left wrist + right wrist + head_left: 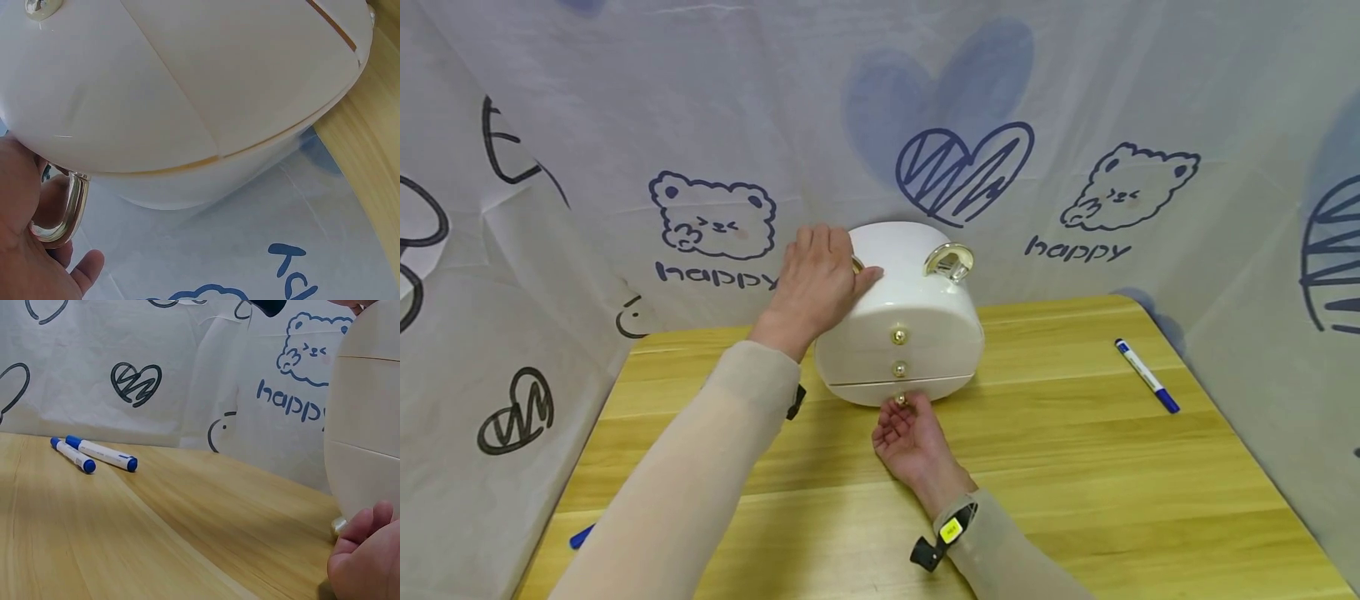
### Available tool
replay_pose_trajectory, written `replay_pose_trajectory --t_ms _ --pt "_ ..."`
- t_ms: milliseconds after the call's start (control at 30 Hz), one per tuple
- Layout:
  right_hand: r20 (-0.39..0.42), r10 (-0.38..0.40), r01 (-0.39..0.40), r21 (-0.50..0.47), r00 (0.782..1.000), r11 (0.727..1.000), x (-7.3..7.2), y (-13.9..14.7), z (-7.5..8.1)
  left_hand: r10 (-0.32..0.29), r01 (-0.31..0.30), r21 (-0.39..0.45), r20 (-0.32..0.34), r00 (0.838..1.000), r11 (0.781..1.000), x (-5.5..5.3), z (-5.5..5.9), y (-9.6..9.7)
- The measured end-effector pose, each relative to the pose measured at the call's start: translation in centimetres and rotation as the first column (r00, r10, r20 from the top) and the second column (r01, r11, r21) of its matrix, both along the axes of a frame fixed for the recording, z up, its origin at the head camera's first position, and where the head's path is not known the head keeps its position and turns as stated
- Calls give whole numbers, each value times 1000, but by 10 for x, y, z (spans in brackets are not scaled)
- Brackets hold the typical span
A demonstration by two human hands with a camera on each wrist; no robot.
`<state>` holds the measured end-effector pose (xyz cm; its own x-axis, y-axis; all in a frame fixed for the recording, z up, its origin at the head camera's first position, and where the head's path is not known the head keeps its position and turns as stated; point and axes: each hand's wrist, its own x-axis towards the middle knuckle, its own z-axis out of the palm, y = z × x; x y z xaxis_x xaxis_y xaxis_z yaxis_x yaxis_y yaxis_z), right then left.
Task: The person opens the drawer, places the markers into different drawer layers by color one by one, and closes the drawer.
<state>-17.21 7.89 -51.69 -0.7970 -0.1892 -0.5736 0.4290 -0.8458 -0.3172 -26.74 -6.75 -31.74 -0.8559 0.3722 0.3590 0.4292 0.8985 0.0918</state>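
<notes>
A white, rounded jewelry box (902, 262) with gold knobs down its front stands at the back of the table. My left hand (820, 283) lies over its upper left side and grips the gold loop handle (80, 200), with the fingers through the loop in the left wrist view. The matching right handle (951, 260) is untouched. Low at the front, my right hand (916, 446) is palm up, its thumb and fingertips pinching the bottom gold knob (901, 400) of the lowest drawer (940, 387). In the right wrist view, curled fingers partly cover that knob (338, 526).
A white-and-blue marker (1147, 376) lies on the table's right side. Two more markers (103, 454) lie at the left, mostly behind the left sleeve in the head view. A printed white cloth (820, 100) hangs close behind the wooden table (1060, 467).
</notes>
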Motion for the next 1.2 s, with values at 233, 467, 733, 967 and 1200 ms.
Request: replay_pose_trajectory --t_ms 233,467,733,967,1200 --pt "-3 -11 11 -58 1000 998 2 1 2 1 -1 -5 6 1000 1000 0 0 0" --pt "2 -20 20 -57 1000 998 -1 0 3 -4 4 -12 9 1000 1000 0 0 -1" --pt "15 -21 22 -31 1000 999 2 -1 3 2 -2 -3 23 1000 1000 0 1 0" --pt "0 18 -18 -20 1000 1000 17 1 4 6 -5 -15 15 1000 1000 1 1 0" --pt "-33 55 -54 41 998 998 27 5 2 0 0 -8 24 1000 1000 1 1 0"
